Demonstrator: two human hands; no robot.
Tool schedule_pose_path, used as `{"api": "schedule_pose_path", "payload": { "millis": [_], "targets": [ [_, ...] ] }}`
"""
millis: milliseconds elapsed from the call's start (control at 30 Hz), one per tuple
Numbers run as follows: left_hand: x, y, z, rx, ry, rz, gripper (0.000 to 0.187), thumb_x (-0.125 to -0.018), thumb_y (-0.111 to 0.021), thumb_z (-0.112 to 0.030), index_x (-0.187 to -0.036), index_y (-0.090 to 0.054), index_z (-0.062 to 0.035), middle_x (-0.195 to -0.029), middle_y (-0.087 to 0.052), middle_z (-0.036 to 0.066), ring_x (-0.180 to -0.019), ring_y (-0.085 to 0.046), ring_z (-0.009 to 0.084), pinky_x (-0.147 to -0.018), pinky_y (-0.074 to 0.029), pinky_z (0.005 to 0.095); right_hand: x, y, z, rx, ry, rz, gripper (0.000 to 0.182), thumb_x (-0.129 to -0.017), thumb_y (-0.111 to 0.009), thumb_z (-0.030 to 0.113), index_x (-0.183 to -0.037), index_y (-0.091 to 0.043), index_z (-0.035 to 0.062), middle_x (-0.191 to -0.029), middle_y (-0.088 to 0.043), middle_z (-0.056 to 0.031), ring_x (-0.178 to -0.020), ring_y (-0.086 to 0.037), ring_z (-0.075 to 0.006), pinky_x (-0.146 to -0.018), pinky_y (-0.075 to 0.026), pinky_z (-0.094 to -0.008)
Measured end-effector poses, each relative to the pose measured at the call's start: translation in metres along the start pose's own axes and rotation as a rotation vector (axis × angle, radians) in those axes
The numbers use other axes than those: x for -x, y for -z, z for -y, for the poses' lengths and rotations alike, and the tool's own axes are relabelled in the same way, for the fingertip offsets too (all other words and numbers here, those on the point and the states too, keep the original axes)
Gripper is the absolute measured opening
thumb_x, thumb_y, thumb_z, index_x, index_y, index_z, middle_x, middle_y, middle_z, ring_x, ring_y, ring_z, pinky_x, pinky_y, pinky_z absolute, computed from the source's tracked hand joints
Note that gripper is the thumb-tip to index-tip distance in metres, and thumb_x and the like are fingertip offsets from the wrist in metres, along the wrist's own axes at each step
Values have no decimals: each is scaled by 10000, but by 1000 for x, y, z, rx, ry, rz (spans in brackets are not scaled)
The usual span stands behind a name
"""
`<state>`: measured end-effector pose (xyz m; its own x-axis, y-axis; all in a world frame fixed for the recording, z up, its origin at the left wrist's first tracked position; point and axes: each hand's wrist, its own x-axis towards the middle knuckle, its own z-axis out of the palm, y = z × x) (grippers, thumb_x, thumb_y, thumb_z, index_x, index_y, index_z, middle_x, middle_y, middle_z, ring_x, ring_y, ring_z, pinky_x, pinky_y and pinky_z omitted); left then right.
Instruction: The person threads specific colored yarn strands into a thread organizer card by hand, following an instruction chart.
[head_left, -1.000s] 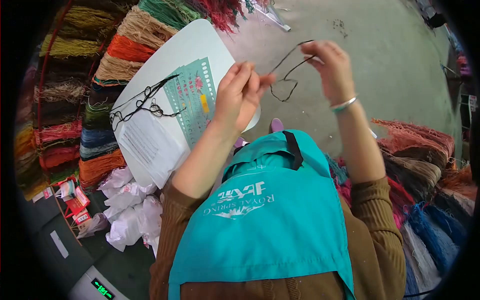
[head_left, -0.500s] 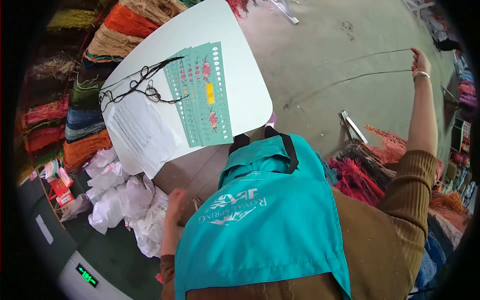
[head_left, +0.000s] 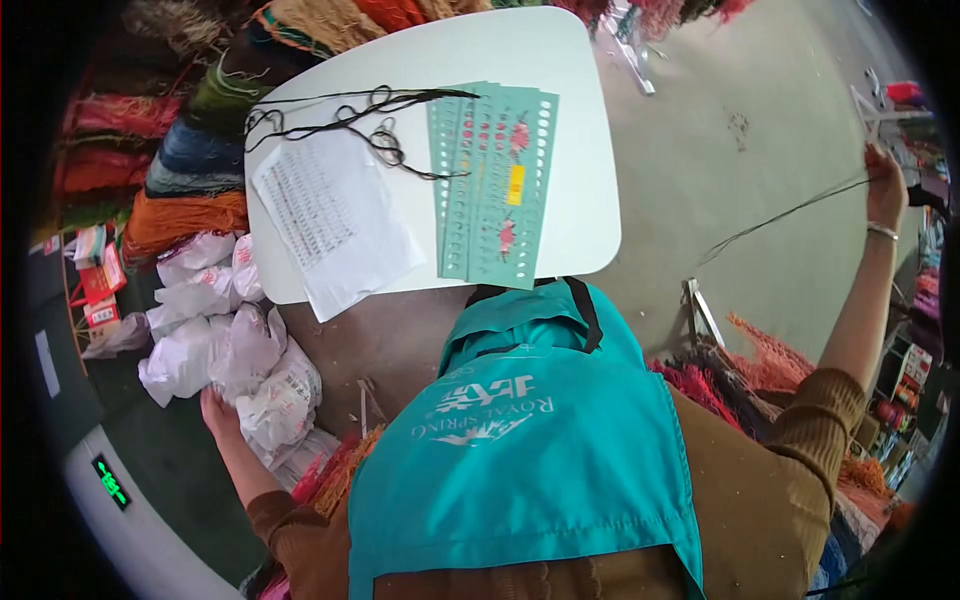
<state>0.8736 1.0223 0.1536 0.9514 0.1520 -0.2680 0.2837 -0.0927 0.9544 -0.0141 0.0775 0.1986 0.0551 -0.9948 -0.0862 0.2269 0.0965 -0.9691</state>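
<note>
My right hand (head_left: 885, 190) is raised far out to the right, its fingers closed on dark thread (head_left: 790, 212). The strands trail from it down and left over the floor. Low on the left, my left hand (head_left: 218, 412) is beside the white plastic bags (head_left: 275, 405) and overlaps their edge in this view; its fingers are too small and blurred to make out. In front of me, a tangled dark yarn (head_left: 385, 140) lies on the white table (head_left: 570, 60), across green cards (head_left: 525, 225) with holes along their edges and near a printed sheet (head_left: 340, 225).
Hanks of coloured yarn hang at the left (head_left: 190, 150), with an orange hank (head_left: 190, 222) lowest. Red and pink yarn (head_left: 760, 355) lies at right, beside a metal leg (head_left: 703, 312). My teal apron (head_left: 530, 450) fills the lower middle.
My left hand has swung outward to the left, to the bags. My right hand has moved right and slightly down, its strands now drawn together. The view has shifted, so the table appears further right.
</note>
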Motion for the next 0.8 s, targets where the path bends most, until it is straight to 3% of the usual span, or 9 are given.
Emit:
{"api": "schedule_pose_path", "payload": {
  "millis": [67,167,267,333,367,400,467,567,800],
  "targets": [
    [27,-86,-23,177,138,575,414,-978,-450,-114,-1391,-434,-129,-766,-485,-3,-511,-350,60,-404,-302,186,28,-68,-24,-156,-72,452,193,-927,-567,197,-896,-610,11,-826,-590,-31,-689,-494,-107,-652,-417,-218],
    [111,-251,-52,482,157,736,418,-981,-433,-120,-1395,-403,-76,-812,-461,2,-502,-295,66,-394,-260,190,121,-220,-63,185,-26,250,142,-912,-597,220,-888,-617,81,-740,-521,47,-568,-367,-30,-495,-279,-175],
    [196,-374,-71,641,203,1260,347,-972,-434,-93,-1310,-447,-15,-897,-440,12,-532,-341,65,-413,-265,191,178,-317,-89,360,-91,534,159,-877,-607,186,-950,-686,69,-756,-605,63,-573,-373,10,-488,-266,-166],
    [248,-436,-66,391,275,1208,298,-909,-533,-87,-1196,-563,-12,-745,-487,-40,-495,-327,9,-421,-243,155,202,-359,-104,289,-141,724,151,-871,-593,105,-976,-667,27,-779,-630,11,-554,-366,-1,-482,-271,-176],
    [285,-461,-62,80,88,1178,270,-875,-594,-113,-1123,-622,-10,-741,-571,-45,-473,-295,-20,-411,-229,148,211,-376,-112,270,-102,801,159,-864,-596,97,-981,-669,16,-807,-654,0,-567,-379,1,-497,-285,-171],
    [314,-481,-63,-93,4,1382,257,-858,-629,-120,-1091,-650,-13,-892,-642,-9,-549,-448,-1,-480,-358,156,219,-389,-112,270,-150,876,152,-869,-590,56,-985,-662,-11,-870,-679,-42,-842,-632,-80,-653,-444,-188],
    [360,-510,-41,-186,-465,1479,253,-837,-654,-101,-1079,-667,-28,-960,-658,27,-712,-592,78,-638,-472,212,233,-408,-121,272,-133,919,158,-869,-580,24,-1000,-649,-32,-880,-683,-63,-840,-643,-103,-705,-488,-223],
    [376,-531,-18,-292,-710,1474,208,-815,-675,-85,-1015,-691,-33,-977,-658,55,-869,-635,144,-769,-496,273,239,-415,-127,225,-153,928,163,-868,-586,24,-1005,-638,-48,-875,-686,-77,-816,-649,-116,-728,-511,-250],
    [379,-551,-14,-410,-635,1559,76,-848,-654,-71,-897,-662,-14,-872,-631,20,-781,-561,79,-640,-437,219,240,-412,-144,214,-292,889,141,-853,-641,81,-940,-632,-30,-829,-676,-58,-737,-625,-94,-658,-496,-232]
  ]
}}
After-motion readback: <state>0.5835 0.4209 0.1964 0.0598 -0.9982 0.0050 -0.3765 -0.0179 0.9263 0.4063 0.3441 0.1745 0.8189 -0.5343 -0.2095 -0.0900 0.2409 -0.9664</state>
